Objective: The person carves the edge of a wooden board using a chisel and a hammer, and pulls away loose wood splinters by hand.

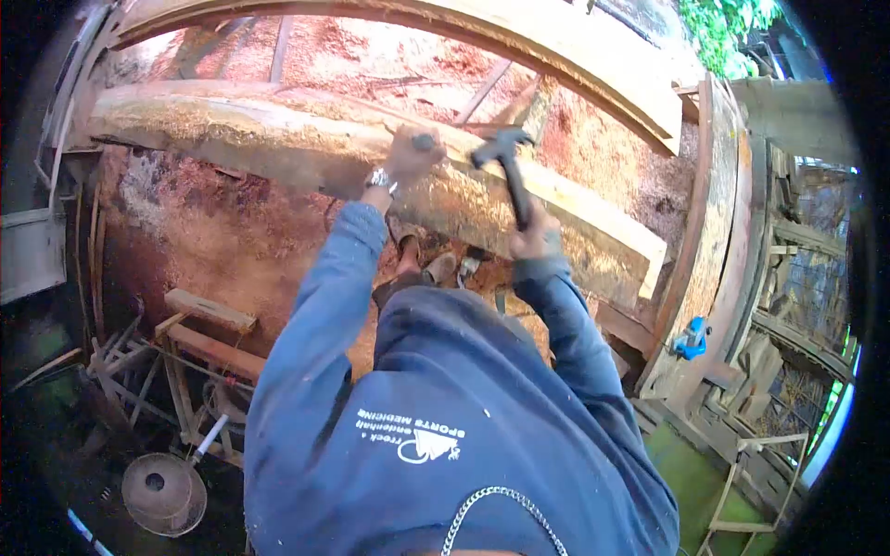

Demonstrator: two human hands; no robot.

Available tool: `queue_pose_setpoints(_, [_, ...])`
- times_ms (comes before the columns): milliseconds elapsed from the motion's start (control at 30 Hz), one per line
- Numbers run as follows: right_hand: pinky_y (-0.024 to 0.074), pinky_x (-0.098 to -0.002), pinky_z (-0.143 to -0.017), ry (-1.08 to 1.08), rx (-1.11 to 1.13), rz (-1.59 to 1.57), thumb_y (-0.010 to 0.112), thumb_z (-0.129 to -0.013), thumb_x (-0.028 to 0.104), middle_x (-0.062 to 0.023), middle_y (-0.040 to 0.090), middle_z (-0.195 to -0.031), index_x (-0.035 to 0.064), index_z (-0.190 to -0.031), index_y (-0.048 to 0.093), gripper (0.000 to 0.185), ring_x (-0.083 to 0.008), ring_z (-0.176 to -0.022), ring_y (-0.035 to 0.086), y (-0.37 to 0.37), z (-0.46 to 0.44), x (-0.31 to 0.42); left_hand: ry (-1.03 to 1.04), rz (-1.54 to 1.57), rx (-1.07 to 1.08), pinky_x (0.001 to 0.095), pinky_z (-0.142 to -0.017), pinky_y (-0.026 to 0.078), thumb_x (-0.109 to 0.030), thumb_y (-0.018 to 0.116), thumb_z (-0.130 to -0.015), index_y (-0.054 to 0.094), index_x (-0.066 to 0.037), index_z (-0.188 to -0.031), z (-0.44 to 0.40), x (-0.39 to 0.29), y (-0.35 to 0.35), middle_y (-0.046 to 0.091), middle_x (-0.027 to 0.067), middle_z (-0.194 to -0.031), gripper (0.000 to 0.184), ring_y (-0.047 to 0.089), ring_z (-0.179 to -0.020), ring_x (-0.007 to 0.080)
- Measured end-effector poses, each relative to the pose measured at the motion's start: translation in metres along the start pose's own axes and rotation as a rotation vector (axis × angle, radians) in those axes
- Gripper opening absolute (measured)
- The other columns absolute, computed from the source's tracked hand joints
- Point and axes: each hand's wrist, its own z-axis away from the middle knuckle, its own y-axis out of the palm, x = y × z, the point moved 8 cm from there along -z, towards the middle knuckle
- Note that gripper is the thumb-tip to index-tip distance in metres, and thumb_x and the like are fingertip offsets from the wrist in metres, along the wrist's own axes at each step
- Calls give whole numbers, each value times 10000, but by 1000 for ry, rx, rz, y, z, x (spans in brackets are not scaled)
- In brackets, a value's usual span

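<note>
My left hand, with a watch on its wrist, is closed around what looks like a chisel. Only the dark round handle end shows; its blade is hidden. Beneath that hand lies a thick wooden beam, its upper side rough and strewn with pale chips. To the right, my right hand grips the black handle of a claw hammer. The hammer's head is raised over the beam, a short way to the right of my left hand and apart from the handle end.
Another long plank lies beyond the beam. Sawdust covers the ground, where my feet stand. On the right, a board runs lengthwise, with a blue tool on it. A round fan-like object stands lower left, near wooden frames.
</note>
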Motion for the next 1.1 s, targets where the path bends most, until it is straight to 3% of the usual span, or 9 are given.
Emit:
queue_pose_setpoints(167, [508,-446,-684,405,-108,192,646,-680,143,-248,637,-781,72,-1009,648,336,-411,-769,643,-51,59,-153,112,119,-301,257,-386,361,-175,554,-928,589,-99,-699,-17,-26,-38,547,-19,-562,244,496,-443,93])
queue_pose_setpoints(200, [509,-453,-684,471,-83,275,667,-686,132,-237,644,-787,79,-977,636,297,-430,-783,633,-70,83,-167,-96,317,-287,221,-383,323,-185,542,-937,541,-101,-666,-18,0,-51,483,-48,-526,284,449,-437,60])
queue_pose_setpoints(333, [509,-440,-704,616,-195,219,710,-680,223,-190,651,-783,46,-971,642,348,-376,-745,639,-92,237,-271,33,498,-123,297,-430,391,-87,589,-842,562,-93,-688,-16,-8,-54,447,3,-498,156,467,-455,125])
queue_pose_setpoints(367, [510,-448,-748,788,-142,252,734,-671,236,-214,658,-847,48,-1031,644,415,-382,-805,644,-88,279,-306,534,-246,-105,348,-508,446,-98,611,-795,620,-72,-760,-4,-42,-31,528,36,-550,44,537,-519,180])
queue_pose_setpoints(433, [512,-451,-788,1018,-77,280,756,-657,232,-237,662,-905,41,-1083,645,480,-382,-864,650,-80,304,-328,52,-624,205,462,-597,516,-132,623,-641,663,-36,-760,2,-16,69,657,143,-683,159,651,-695,332])
queue_pose_setpoints(533, [514,-439,-771,1097,-40,249,750,-640,185,-228,661,-889,17,-1062,647,465,-367,-857,654,-77,294,-323,118,-999,905,482,-628,533,-311,636,-659,665,-115,-811,55,-5,209,663,157,-710,250,655,-676,373])
queue_pose_setpoints(700, [504,-420,-701,880,-134,75,748,-574,171,-164,641,-764,28,-948,655,411,-331,-738,630,-56,289,-322,177,-556,448,422,-556,458,-262,670,-711,562,-79,-707,36,-88,140,580,160,-643,213,584,-588,324])
queue_pose_setpoints(867, [484,-439,-644,745,-31,190,724,-606,232,-187,593,-703,36,-908,618,376,-359,-678,601,-34,272,-289,162,-126,-27,276,-493,388,-105,594,-785,538,-48,-650,5,-71,-8,526,-5,-594,156,491,-540,99])
queue_pose_setpoints(1100, [488,-461,-674,571,115,292,752,-613,229,-207,621,-711,39,-930,639,386,-383,-733,638,-17,230,-259,9,23,-2,238,-478,333,-100,633,-781,520,-54,-640,-7,-55,-36,481,-37,-572,186,434,-521,51])
